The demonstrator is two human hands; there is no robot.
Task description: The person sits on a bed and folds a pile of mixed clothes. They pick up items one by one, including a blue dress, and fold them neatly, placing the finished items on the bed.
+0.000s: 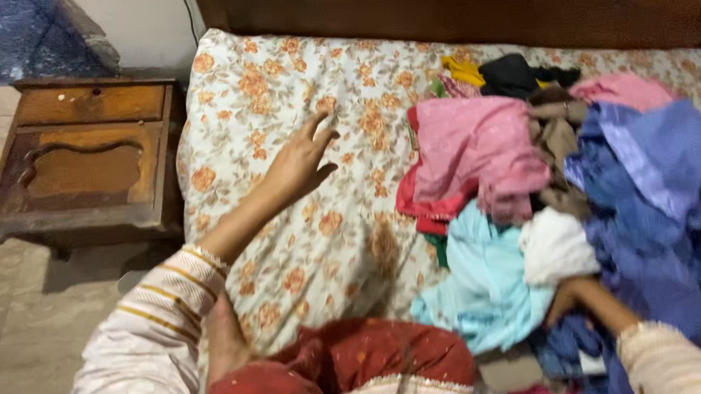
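On the bed's near right, the right hand (566, 299) gripped the clothes pile (565, 207), while the open left hand (299, 161) lay spread well left of it.

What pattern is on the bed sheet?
Orange flowers on cream; the sheet shows best in the head view.

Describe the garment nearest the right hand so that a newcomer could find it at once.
Start at the bed with the floral orange-and-cream bedsheet, then look to the heap of mixed clothes on its right side. At the heap's near edge, just left of the right hand, lies the light turquoise cloth garment. It is the only pale aqua piece, below the pink garment and beside the white one.
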